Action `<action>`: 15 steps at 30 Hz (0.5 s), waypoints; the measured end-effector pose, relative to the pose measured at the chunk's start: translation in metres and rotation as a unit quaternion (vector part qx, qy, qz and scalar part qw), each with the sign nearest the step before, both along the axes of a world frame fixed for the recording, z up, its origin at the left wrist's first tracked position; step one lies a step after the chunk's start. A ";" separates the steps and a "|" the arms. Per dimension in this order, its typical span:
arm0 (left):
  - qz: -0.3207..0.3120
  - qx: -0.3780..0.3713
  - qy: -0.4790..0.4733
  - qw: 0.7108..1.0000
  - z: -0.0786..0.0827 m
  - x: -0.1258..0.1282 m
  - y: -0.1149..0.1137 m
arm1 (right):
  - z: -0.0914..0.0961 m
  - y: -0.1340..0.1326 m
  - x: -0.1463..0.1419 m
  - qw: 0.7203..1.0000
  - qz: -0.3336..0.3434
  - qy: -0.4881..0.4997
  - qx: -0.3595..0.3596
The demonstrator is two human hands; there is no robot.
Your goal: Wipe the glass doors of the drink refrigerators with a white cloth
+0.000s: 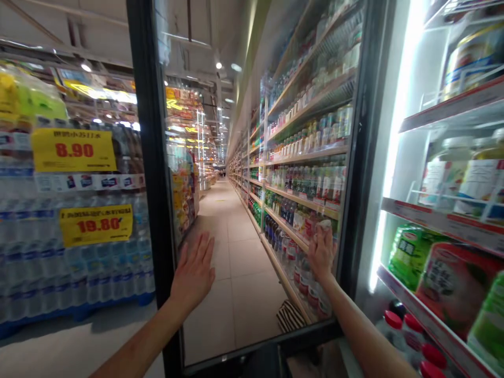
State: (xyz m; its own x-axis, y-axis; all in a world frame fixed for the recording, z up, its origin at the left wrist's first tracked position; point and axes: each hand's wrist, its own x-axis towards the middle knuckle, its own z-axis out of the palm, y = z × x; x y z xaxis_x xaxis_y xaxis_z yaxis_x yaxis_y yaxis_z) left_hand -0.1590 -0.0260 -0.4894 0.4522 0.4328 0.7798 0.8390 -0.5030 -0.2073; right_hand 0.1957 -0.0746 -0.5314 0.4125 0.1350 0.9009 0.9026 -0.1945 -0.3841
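An open glass cooler door [232,310] with a dark frame stands before me. My left hand [195,268] lies flat with fingers outstretched against or just over the glass, near the frame's left bar; it holds nothing. On the right side of the pane, my right hand [322,252] is closed around a crumpled whitish cloth [325,224] that shows above the fingers. Whether it is cloth or paper is hard to tell. Shelves of bottles and a long aisle appear in the glass.
The lit cooler is at right, its shelves [441,226] holding bottles and green and red packs [452,283]. Red-capped bottles [413,331] sit low beside my right forearm. At left are stacked water bottles [98,273] with yellow price signs [74,149]. Something striped [290,316] shows low in the pane.
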 end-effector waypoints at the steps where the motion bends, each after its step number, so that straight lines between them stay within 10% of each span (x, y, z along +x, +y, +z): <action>1: -0.001 -0.001 -0.001 1.000 -0.003 0.002 -0.001 | -0.003 0.001 -0.003 1.000 0.003 0.007 0.003; 10: -0.015 -0.022 0.048 0.998 -0.023 0.010 -0.007 | -0.031 0.020 -0.151 0.958 0.172 -0.208 -0.098; 15: -0.015 -0.021 0.068 0.997 -0.024 -0.002 -0.007 | -0.020 0.020 -0.143 0.937 0.185 -0.275 -0.113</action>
